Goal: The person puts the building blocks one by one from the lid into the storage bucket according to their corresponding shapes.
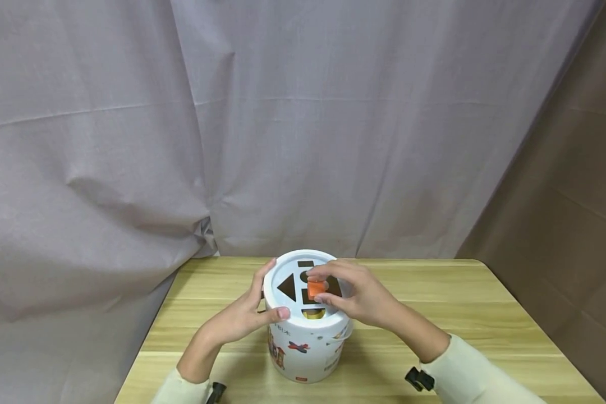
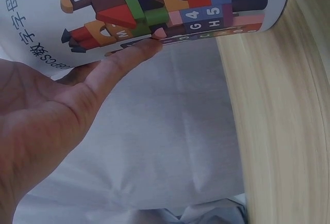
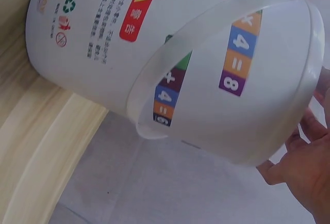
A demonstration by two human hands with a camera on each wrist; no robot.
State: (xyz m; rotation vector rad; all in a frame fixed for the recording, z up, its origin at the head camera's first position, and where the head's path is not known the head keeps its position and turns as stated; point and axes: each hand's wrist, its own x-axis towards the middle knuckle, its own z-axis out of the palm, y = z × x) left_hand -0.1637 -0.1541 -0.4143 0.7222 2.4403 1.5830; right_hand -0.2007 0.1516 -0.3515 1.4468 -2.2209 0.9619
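A white toy bucket point(image 1: 305, 353) stands upright on the table, its pale lid point(image 1: 276, 306) cut with triangular, square and other holes. My left hand point(image 1: 239, 317) steadies it at the left, thumb lying on the lid's near rim and fingers stretched along the side; the left wrist view shows a straight finger against the printed wall. Between thumb and fingertips, my right hand point(image 1: 361, 292) pinches a small orange block point(image 1: 315, 289) over the square hole near the lid's middle. Whether the block touches the lid I cannot tell. In the right wrist view the bucket's rim hides the block.
The wooden table point(image 1: 434, 297) runs to both sides of the bucket. Grey curtain point(image 1: 303, 140) hangs behind and left, with a darker curtain on the right. The bucket's white handle point(image 3: 154, 64) hangs down its side. Something yellow shows through the lid's nearest hole.
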